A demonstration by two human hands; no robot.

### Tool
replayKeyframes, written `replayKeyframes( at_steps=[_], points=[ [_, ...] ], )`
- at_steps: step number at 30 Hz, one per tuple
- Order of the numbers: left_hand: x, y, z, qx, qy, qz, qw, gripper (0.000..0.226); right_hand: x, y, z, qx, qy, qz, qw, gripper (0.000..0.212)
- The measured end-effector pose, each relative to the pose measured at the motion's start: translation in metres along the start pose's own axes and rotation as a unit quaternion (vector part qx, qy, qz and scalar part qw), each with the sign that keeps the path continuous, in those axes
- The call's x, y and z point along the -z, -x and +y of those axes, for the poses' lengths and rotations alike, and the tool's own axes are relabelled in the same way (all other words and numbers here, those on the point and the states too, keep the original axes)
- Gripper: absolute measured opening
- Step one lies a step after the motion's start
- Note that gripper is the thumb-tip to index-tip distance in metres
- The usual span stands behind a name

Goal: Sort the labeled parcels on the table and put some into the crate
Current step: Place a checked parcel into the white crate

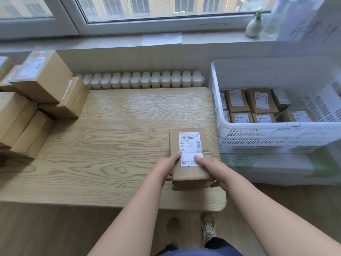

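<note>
A brown cardboard parcel (188, 174) with a white shipping label facing up is held over the right end of the wooden table (118, 137). My left hand (167, 168) grips its near left edge, thumb on the label. My right hand (210, 169) grips its near right edge, thumb on the label too. To the right stands a white slatted crate (276, 133) with several labeled parcels (258, 104) lying flat inside. A pile of brown parcels (36, 97) is stacked at the table's left end.
A white radiator (142, 80) runs behind the table under the windowsill. The crate rests on a white box (276, 169). A small vase (255, 26) and a paper sheet (162, 38) sit on the sill. My shoes (208, 230) show below the table edge.
</note>
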State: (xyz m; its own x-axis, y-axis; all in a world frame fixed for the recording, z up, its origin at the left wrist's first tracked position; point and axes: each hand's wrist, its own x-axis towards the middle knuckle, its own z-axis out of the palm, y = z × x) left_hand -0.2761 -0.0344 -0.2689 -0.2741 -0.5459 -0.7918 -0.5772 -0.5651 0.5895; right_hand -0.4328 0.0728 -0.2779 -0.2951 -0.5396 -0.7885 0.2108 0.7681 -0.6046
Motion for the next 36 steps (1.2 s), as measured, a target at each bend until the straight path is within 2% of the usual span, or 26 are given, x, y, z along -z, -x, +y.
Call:
replayKeyframes(
  at_steps=[2, 6, 10, 15, 18, 21, 24, 28, 31, 36],
  points=[
    [0.0, 0.007, 0.005, -0.013, 0.012, -0.025, 1.0, 0.045, 0.005, 0.004, -0.001, 0.027, -0.021, 0.001, 0.999, 0.074],
    [-0.001, 0.017, 0.021, -0.072, 0.023, -0.048, 0.996, 0.069, 0.02, 0.016, -0.009, 0.08, -0.093, 0.009, 0.992, 0.077],
    [-0.014, 0.023, 0.04, -0.089, 0.026, -0.081, 0.992, 0.043, 0.036, 0.043, -0.013, 0.111, -0.185, 0.025, 0.976, 0.045],
    [-0.055, 0.032, 0.062, -0.126, -0.001, -0.117, 0.985, 0.04, 0.066, 0.061, 0.001, 0.147, -0.234, 0.102, 0.956, 0.053],
    [-0.092, 0.044, 0.076, -0.133, -0.024, -0.14, 0.981, 0.049, 0.097, 0.072, 0.013, 0.162, -0.272, 0.122, 0.941, 0.051],
    [-0.134, 0.051, 0.089, -0.143, -0.025, -0.176, 0.974, 0.044, 0.135, 0.076, 0.025, 0.169, -0.296, 0.136, 0.93, 0.055],
    [-0.172, 0.054, 0.1, -0.152, -0.009, -0.178, 0.972, 0.035, 0.173, 0.076, 0.032, 0.167, -0.307, 0.143, 0.926, 0.045],
    [-0.244, 0.055, 0.117, -0.158, 0.0, -0.164, 0.974, 0.037, 0.244, 0.079, 0.043, 0.163, -0.296, 0.145, 0.93, 0.034],
    [-0.29, 0.06, 0.128, -0.162, 0.023, -0.149, 0.975, 0.023, 0.294, 0.08, 0.045, 0.168, -0.285, 0.149, 0.932, 0.036],
    [-0.354, 0.07, 0.147, -0.158, 0.04, -0.137, 0.977, 0.026, 0.364, 0.084, 0.05, 0.176, -0.251, 0.15, 0.94, 0.037]
  ],
)
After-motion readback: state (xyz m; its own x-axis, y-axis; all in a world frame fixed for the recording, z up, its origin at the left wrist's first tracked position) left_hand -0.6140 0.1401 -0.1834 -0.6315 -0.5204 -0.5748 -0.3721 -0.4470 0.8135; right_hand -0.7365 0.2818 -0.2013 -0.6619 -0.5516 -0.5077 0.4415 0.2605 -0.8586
